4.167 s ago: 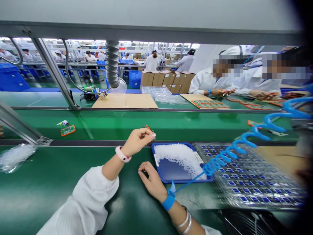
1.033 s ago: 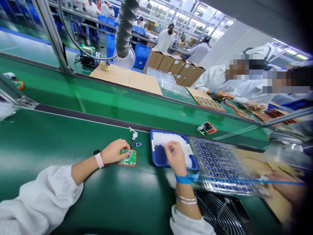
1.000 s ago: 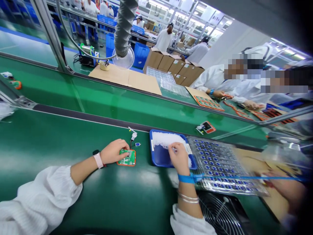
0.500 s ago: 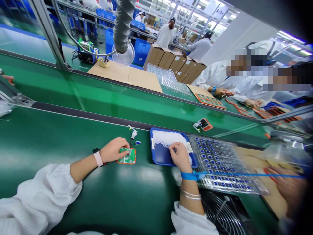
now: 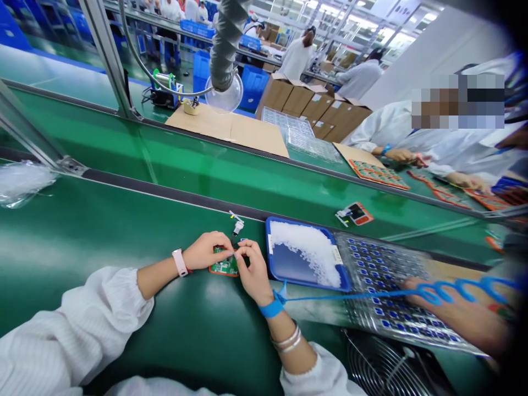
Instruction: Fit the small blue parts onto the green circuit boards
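A green circuit board with an orange edge [image 5: 224, 268] lies on the green work surface. My left hand [image 5: 209, 249] rests on its upper left part, fingers bent together against it. My right hand [image 5: 252, 270] is at the board's right edge, thumb and index finger pinched close to the left fingertips; anything between them is too small to make out. A white connector with dark wires [image 5: 238, 226] lies just behind the board. Right of my hands stands a blue tray [image 5: 287, 268] holding small white pieces [image 5: 303, 242].
A clear plastic tray of small blue parts [image 5: 383, 280] lies at the right, with another person's hand [image 5: 454, 311] over it. A blue coiled cord [image 5: 443, 290] runs from my right wrist. A fan [image 5: 379, 363] sits below. Behind is a belt with a device [image 5: 358, 213].
My right hand has moved left from the blue tray to the circuit board. The other person's hand has come over the clear tray. The camera view has shifted slightly.
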Demonstrator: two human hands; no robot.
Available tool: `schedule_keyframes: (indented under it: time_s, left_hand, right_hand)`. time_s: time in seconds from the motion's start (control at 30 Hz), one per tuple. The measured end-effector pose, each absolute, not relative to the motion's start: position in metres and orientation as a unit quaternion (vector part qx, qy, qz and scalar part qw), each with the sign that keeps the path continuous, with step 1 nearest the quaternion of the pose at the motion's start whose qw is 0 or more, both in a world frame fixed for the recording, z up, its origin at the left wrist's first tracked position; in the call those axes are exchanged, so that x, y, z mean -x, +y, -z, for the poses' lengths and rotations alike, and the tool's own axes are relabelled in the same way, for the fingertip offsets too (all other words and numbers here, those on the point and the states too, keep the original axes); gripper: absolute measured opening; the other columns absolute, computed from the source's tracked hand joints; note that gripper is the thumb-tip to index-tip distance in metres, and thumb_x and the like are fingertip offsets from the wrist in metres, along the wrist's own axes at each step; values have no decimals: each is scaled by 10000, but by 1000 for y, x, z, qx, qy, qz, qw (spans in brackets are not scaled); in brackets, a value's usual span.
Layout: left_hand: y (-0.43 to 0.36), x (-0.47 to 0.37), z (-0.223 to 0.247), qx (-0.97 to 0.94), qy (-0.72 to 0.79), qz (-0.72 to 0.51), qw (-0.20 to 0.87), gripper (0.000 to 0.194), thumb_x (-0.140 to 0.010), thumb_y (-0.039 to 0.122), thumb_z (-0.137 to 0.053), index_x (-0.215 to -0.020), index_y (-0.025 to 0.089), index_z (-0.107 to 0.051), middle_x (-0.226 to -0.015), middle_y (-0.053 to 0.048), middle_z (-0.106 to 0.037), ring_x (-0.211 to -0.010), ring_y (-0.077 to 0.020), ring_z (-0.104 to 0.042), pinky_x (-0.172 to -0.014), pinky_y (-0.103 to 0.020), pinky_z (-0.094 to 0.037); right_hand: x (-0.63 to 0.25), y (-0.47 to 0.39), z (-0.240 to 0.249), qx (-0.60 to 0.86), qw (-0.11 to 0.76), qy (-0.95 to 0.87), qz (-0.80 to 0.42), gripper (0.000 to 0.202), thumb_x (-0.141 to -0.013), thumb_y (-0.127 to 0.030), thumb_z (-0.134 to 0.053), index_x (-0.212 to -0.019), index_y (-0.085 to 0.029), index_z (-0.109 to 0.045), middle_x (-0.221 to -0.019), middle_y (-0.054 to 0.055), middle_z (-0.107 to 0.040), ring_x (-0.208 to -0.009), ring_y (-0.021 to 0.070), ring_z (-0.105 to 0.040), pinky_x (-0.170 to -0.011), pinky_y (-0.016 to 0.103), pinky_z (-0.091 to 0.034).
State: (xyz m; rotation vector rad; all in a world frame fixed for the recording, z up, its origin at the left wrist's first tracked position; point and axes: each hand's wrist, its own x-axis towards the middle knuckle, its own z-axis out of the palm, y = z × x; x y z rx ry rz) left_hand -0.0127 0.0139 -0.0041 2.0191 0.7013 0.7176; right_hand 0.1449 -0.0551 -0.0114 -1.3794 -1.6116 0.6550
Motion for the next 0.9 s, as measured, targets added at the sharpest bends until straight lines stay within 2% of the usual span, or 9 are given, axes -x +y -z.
schedule_keyframes:
  time_s: [0.2,0.33,0.5,0.57,0.63,0.67,0.73,0.8,0.9]
  left_hand:
    - [13,12,6,-824,320,-250,394,97,-782,182,-588,-730,167,-669,-809,-20,-661,-786,-145,-581,-768,-262,-420]
    - [13,9,4,-830,363,-220,363,109,-765,174,-586,-696,172,-670,-813,-22,-668,-795,-158,-585,-773,-271,-420]
    - [17,5,-1,-821,383,-187,379,124,-749,184,-576,-656,164,-655,-781,-22,-670,-735,-157,-598,-725,-272,-430]
    - [17,7,-1,-816,395,-195,374,110,-749,200,-582,-666,164,-646,-776,-23,-662,-729,-155,-595,-712,-269,-434]
    - [14,12,1,-819,401,-210,353,107,-754,263,-610,-755,162,-645,-825,-38,-655,-774,-170,-592,-730,-281,-442]
    - [11,16,2,-831,388,-213,338,192,-742,323,-640,-847,162,-643,-893,-53,-654,-840,-191,-589,-768,-300,-443]
    - [6,25,5,-870,329,-201,305,513,-673,461,-703,-1083,176,-587,-1098,-92,-614,-1036,-257,-538,-895,-370,-408]
    - [1,32,5,-904,276,-170,279,736,-619,517,-731,-1244,213,-488,-1227,-107,-553,-1146,-302,-470,-977,-436,-342]
    - [3,36,-1,-894,299,-149,298,726,-641,475,-723,-1277,249,-458,-1147,-101,-597,-1051,-295,-531,-928,-449,-374]
  right_hand:
    - [-149,-51,20,558,420,-659,-279,128,-843,-208,-449,-737,-196,-519,-947,74,-494,-984,199,-485,-888,376,-388]
    - [-149,-48,20,556,405,-663,-294,142,-829,-188,-449,-701,-196,-511,-903,62,-485,-915,189,-490,-822,356,-413]
    - [-151,-43,23,561,399,-656,-309,146,-809,-185,-468,-671,-194,-516,-887,58,-483,-876,185,-501,-758,339,-439]
    - [-150,-44,24,566,399,-650,-312,143,-808,-194,-483,-672,-192,-527,-870,54,-489,-840,178,-506,-712,319,-445]
    - [-149,-46,21,566,409,-646,-308,141,-815,-209,-492,-686,-192,-545,-852,49,-499,-820,172,-511,-684,300,-447]
    - [-150,-48,17,565,418,-645,-299,141,-821,-215,-492,-697,-193,-554,-850,48,-506,-824,171,-514,-689,297,-447]
    - [-156,-51,8,562,438,-647,-270,141,-835,-222,-485,-723,-195,-568,-866,51,-521,-852,173,-520,-725,301,-445]
    - [-173,-53,-3,571,451,-648,-226,141,-844,-233,-481,-746,-197,-575,-903,59,-533,-886,179,-522,-772,317,-436]
    - [-224,-52,-10,616,450,-630,-145,139,-832,-279,-494,-769,-193,-584,-942,81,-541,-902,196,-523,-785,342,-429]
